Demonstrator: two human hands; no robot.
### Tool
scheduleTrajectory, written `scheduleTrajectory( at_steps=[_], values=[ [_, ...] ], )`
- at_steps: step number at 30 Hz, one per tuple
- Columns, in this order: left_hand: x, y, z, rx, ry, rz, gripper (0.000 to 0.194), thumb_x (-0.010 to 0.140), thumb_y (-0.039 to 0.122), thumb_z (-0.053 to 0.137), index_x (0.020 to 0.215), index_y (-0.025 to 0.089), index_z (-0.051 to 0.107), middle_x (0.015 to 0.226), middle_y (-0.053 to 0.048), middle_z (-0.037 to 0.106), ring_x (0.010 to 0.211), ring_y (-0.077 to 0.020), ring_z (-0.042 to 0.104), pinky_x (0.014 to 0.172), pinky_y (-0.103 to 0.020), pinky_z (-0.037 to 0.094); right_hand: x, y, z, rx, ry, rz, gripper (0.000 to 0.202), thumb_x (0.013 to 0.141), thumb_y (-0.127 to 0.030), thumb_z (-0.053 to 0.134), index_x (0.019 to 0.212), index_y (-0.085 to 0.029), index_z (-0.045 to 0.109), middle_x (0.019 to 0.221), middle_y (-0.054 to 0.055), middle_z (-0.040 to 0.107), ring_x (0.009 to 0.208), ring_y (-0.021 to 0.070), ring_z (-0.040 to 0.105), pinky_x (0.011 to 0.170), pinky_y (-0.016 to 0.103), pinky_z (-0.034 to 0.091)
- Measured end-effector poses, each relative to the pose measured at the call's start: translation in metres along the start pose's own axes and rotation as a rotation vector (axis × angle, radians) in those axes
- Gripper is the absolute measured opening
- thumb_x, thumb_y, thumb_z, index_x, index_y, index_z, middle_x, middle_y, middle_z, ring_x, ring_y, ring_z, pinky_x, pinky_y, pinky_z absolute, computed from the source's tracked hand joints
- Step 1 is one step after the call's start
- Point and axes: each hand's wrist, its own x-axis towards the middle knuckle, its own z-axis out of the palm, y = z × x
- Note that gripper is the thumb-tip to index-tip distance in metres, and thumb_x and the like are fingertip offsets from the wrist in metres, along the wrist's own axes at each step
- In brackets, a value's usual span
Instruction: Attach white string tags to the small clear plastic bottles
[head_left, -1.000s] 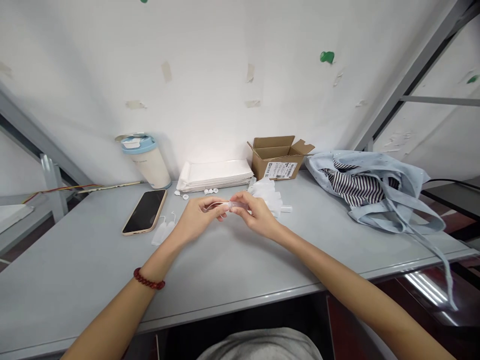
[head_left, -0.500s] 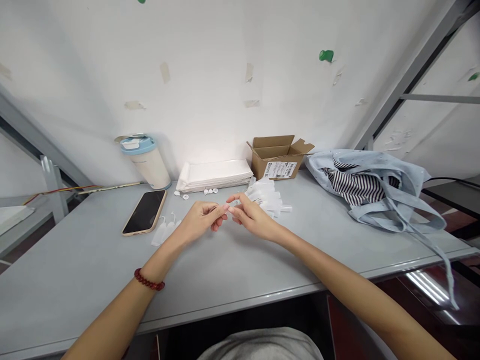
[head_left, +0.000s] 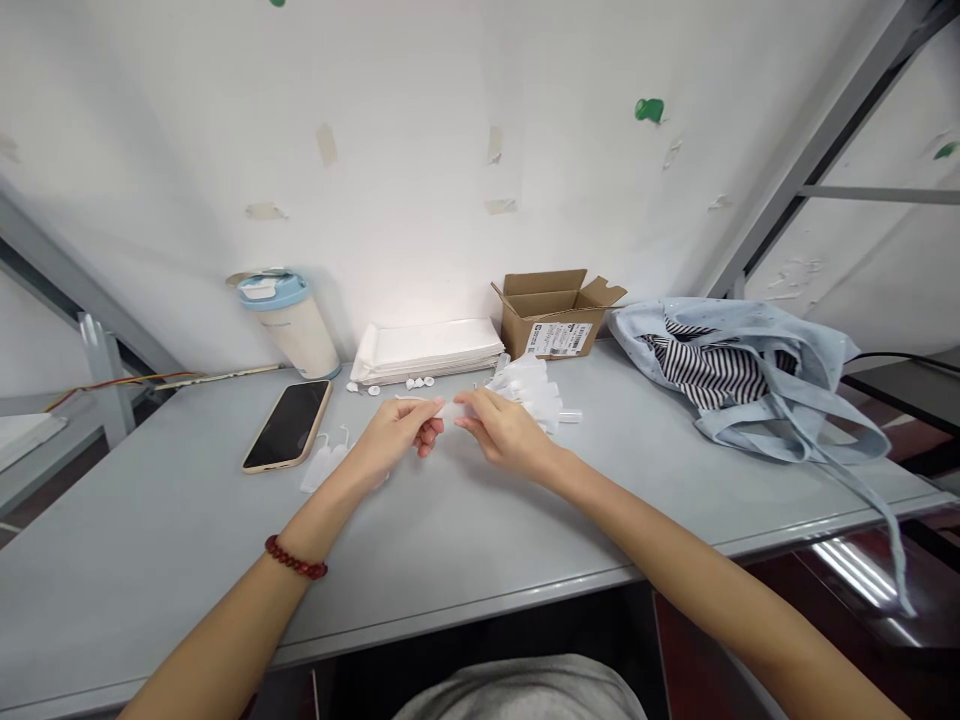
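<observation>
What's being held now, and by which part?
A small translucent white piece, pinched in the left hand at the fingertips; which part is hidden. Whether the right hand grips too cannot be told.

Left hand (head_left: 396, 437), right hand (head_left: 511, 437) holding translucent piece (head_left: 451, 411).

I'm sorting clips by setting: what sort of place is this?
Probably a workstation, perhaps in a workshop: a grey tabletop, a metal post at its left, and a white wall behind with scraps of tape.
</observation>
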Motion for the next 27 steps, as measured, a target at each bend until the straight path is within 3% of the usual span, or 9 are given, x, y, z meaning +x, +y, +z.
scheduleTrajectory(
  at_steps=[4,8,11,13,16,19,22,24,27],
  values=[
    [-0.003,0.003,0.002,0.068,-0.003,0.076,0.046,0.077,0.057,0.057,0.062,0.014,0.062,0.055,0.001,0.054,0.048,-0.0103,0.047,0.054,-0.025,0.041,0.0,0.002,0.002,0.039,-0.015,0.02,0.029,0.097,-0.035,0.031,0.096,-0.016,0.054,0.08,0.008,0.059,0.072,0.0178,0.053,0.065,0.03,0.04],
    [-0.008,0.007,0.008,0.261,0.016,0.159,0.046,0.08,0.057,0.052,0.06,0.016,0.059,0.052,0.002,0.052,0.051,-0.0122,0.05,0.054,-0.024,0.04,0.003,-0.002,-0.001,0.4,-0.039,0.33,0.039,0.095,-0.042,0.033,0.064,-0.019,0.042,0.059,-0.002,0.04,0.054,0.0108,0.039,0.055,0.025,0.033],
    [-0.008,0.006,0.01,0.284,0.009,0.139,0.045,0.081,0.056,0.051,0.061,0.016,0.059,0.053,0.002,0.053,0.052,-0.0124,0.052,0.054,-0.024,0.04,0.007,-0.006,-0.004,0.692,-0.151,0.59,0.041,0.091,-0.047,0.037,0.061,-0.019,0.037,0.054,-0.006,0.029,0.045,0.0071,0.024,0.045,0.023,0.021],
    [-0.006,0.003,0.01,0.245,0.001,0.103,0.045,0.08,0.055,0.052,0.061,0.016,0.059,0.054,0.002,0.053,0.051,-0.012,0.052,0.054,-0.025,0.04,0.007,-0.007,-0.005,0.735,-0.178,0.637,0.041,0.091,-0.047,0.04,0.06,-0.019,0.038,0.053,-0.007,0.027,0.044,0.0065,0.022,0.044,0.023,0.019],
    [-0.002,0.0,0.008,0.126,-0.012,0.029,0.042,0.078,0.053,0.057,0.058,0.016,0.057,0.051,0.002,0.052,0.048,-0.0112,0.05,0.054,-0.025,0.04,0.006,-0.007,-0.003,0.52,-0.041,0.473,0.039,0.091,-0.043,0.042,0.062,-0.018,0.045,0.055,-0.004,0.039,0.05,0.0088,0.036,0.05,0.024,0.029],
    [-0.001,0.001,0.005,-0.066,-0.039,-0.04,0.041,0.077,0.05,0.06,0.056,0.016,0.055,0.05,0.003,0.05,0.045,-0.0101,0.047,0.053,-0.025,0.039,0.003,-0.005,0.0,0.168,0.087,0.175,0.029,0.094,-0.039,0.042,0.087,-0.015,0.058,0.073,0.003,0.055,0.064,0.0138,0.049,0.059,0.026,0.037],
    [-0.002,0.003,0.003,-0.257,-0.102,-0.077,0.04,0.079,0.047,0.062,0.055,0.015,0.055,0.05,0.004,0.047,0.044,-0.009,0.046,0.051,-0.025,0.037,0.001,-0.001,0.003,-0.114,0.136,-0.101,0.032,0.097,-0.037,0.037,0.103,-0.014,0.058,0.085,0.01,0.058,0.073,0.0177,0.053,0.059,0.027,0.039],
    [-0.004,0.003,0.003,-0.311,-0.137,-0.088,0.04,0.079,0.047,0.063,0.056,0.014,0.058,0.051,0.003,0.048,0.045,-0.0083,0.046,0.051,-0.024,0.037,0.0,0.002,0.003,-0.198,0.146,-0.186,0.032,0.098,-0.035,0.034,0.104,-0.014,0.057,0.082,0.01,0.058,0.072,0.0182,0.053,0.058,0.027,0.039],
    [-0.004,0.0,0.005,-0.25,-0.128,-0.05,0.041,0.079,0.05,0.063,0.063,0.013,0.065,0.057,0.0,0.055,0.049,-0.0083,0.048,0.053,-0.024,0.039,-0.002,0.004,0.002,-0.142,0.141,-0.167,0.03,0.097,-0.033,0.034,0.102,-0.014,0.056,0.075,0.007,0.056,0.065,0.0166,0.05,0.059,0.028,0.039]
  ],
)
